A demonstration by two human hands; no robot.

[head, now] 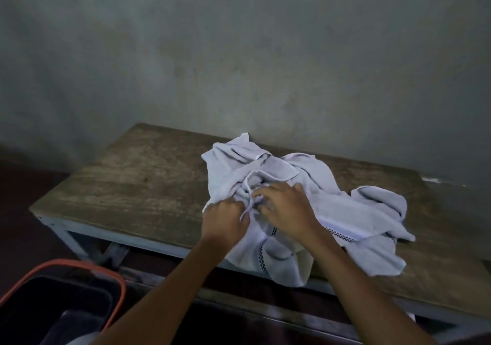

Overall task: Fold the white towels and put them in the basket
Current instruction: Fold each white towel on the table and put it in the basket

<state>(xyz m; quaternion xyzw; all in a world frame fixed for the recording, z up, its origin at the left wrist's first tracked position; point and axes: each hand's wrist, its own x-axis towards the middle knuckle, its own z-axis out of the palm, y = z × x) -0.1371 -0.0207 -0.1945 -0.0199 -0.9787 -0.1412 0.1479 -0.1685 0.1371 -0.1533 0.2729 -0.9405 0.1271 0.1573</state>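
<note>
A crumpled heap of white towels (345, 211) lies on the wooden table (132, 179), right of its middle, with one part hanging over the near edge. Some towels show a dark checked stripe. My left hand (225, 221) grips a fold of towel at the heap's left side, fingers curled round the cloth. My right hand (287, 209) lies on top of the heap just to the right, its fingers bent and pinching a towel edge. The basket (117, 278), dark with an orange rim, stands on the floor at the lower left, partly out of frame.
A grey wall rises right behind the table. The table has a pale metal frame (74, 238) with a crossbar beneath. Bare wood stretches over the table's left half. The floor under and left of the table is dark.
</note>
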